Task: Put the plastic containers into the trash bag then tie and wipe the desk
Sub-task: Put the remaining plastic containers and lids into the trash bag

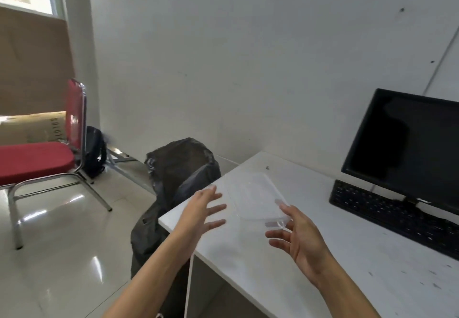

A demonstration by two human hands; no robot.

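Observation:
A clear plastic container [255, 194] lies on the near left corner of the white desk [335, 255]. My left hand [202, 212] hovers just left of it with fingers spread, holding nothing. My right hand [299, 237] is open at the container's near right corner, its fingertips close to the rim; whether they touch it I cannot tell. A black trash bag [178, 168] stands on the floor against the desk's left end, its mouth open upward.
A black keyboard [395, 214] and a dark monitor [409, 144] fill the desk's right side. A red chair [42, 158] with metal legs stands on the glossy floor at left, a black backpack [95, 151] behind it. A white wall backs the desk.

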